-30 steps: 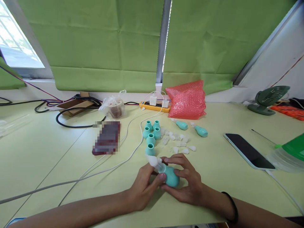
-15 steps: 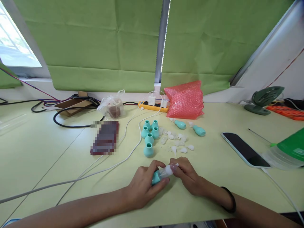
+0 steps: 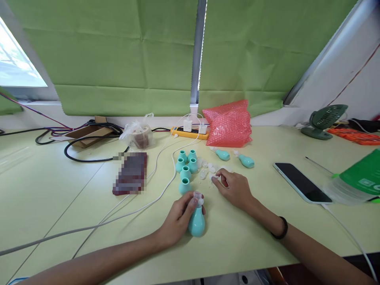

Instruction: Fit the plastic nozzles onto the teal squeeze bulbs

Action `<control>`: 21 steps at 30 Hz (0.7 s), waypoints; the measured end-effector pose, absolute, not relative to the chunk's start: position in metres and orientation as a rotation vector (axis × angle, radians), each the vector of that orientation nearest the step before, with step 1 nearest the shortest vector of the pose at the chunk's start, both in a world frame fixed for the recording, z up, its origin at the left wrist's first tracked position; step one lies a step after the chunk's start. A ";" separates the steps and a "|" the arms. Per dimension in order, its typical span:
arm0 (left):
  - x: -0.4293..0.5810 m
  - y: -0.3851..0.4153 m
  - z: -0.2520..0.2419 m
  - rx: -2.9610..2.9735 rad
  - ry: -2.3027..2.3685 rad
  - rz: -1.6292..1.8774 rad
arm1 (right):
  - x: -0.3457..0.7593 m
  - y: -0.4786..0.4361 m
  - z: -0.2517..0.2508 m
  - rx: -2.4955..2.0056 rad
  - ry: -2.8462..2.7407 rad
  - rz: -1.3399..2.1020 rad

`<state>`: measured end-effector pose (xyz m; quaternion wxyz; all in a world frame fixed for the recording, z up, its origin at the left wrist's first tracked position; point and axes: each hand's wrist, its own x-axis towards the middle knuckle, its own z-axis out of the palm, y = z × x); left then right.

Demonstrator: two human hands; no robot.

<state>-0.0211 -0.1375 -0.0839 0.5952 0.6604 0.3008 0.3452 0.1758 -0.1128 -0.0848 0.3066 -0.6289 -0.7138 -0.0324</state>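
My left hand [image 3: 181, 211] is wrapped around the clear plastic neck of a teal squeeze bulb [image 3: 196, 225], which stands nearly upright near the table's front. The neck's open end points up, with a small whitish part beside it. Farther forward, my right hand [image 3: 234, 189] bends over the small loose parts, thumb and index fingertip closing on a small white plastic piece [image 3: 215, 177]. Several clear and white plastic parts [image 3: 203, 174] lie by its fingertips, partly hidden by the hand. Left of them several empty teal bulbs [image 3: 185, 173] stand with their mouths up.
Two teal bulbs with fitted tips [image 3: 246, 161] lie farther back. Behind are a red bubble-wrap bag [image 3: 228, 124] and an orange power strip [image 3: 190, 133]. A white cable [image 3: 148, 204] crosses the left side near a blurred dark red object [image 3: 130, 174]. A phone [image 3: 301, 183] lies right.
My right hand has left the bulb's neck and moved forward to the loose parts. My left hand has turned the bulb from lying sideways to nearly upright, its neck pointing up.
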 end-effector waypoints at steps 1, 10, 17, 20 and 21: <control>-0.021 -0.137 -0.085 1.508 0.694 0.798 | 0.175 -0.112 -0.088 -1.682 -1.908 -0.109; -0.018 -0.135 -0.086 1.445 0.654 0.838 | 0.151 -0.136 -0.086 -0.748 -1.978 0.199; -0.019 -0.133 -0.087 1.322 0.599 0.717 | 0.149 -0.136 -0.085 -0.675 -1.894 0.470; -0.020 -0.131 -0.088 1.295 0.624 0.708 | 0.150 -0.135 -0.084 -0.674 -1.888 0.486; -0.020 -0.131 -0.089 1.289 0.635 0.709 | 0.150 -0.135 -0.084 -0.669 -1.886 0.451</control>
